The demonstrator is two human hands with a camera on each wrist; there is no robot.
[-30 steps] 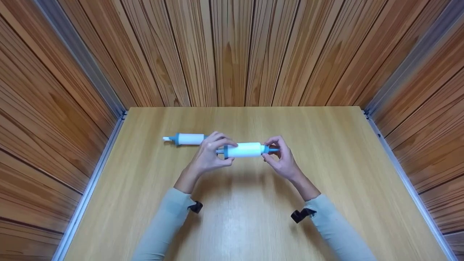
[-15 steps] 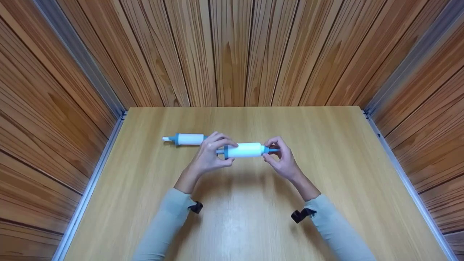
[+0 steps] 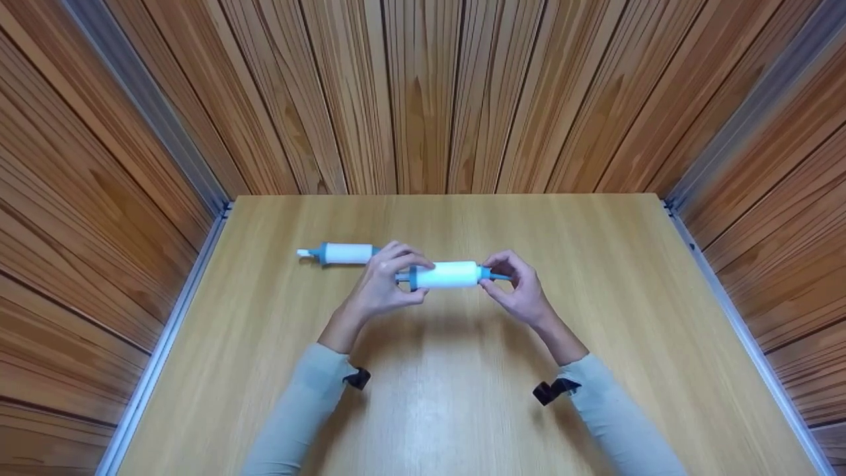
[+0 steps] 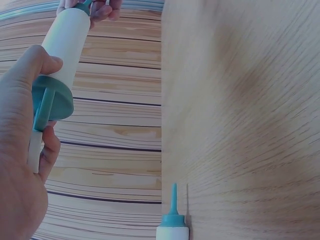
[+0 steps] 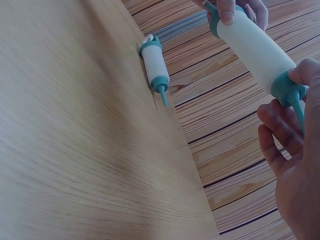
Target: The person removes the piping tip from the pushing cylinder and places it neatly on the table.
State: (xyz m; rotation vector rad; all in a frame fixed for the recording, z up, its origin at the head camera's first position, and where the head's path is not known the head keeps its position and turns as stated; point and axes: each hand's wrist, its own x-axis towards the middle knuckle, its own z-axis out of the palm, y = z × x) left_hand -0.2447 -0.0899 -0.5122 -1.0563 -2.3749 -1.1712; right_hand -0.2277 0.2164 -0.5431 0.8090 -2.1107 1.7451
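Note:
Both hands hold a decorating syringe (image 3: 451, 274) up over the table, lying sideways, with a white barrel, teal end parts and a thin nozzle (image 5: 296, 111). My left hand (image 3: 383, 281) grips its flanged left end, thumb and fingers around the barrel beside the teal flange (image 4: 61, 100); the plunger handle (image 4: 44, 111) sticks out toward the palm. At the other end, my right hand (image 3: 522, 291) pinches the teal nozzle cap (image 5: 284, 86) between thumb and fingers. The nozzle points right and slants a little. A second, similar syringe (image 3: 348, 254) lies behind the left hand, which partly hides it in the head view.
The wooden table (image 3: 423, 410) extends in front of and around the hands. Wood-plank walls (image 3: 423, 99) stand at the back and both sides, with metal rails (image 3: 162, 344) along the table's side edges. Each sleeve has a black wrist camera (image 3: 547, 392).
My right hand has shifted slightly right and turned a little, and the nozzle has gone from level to slanting toward the table front. My left hand stays nearly still.

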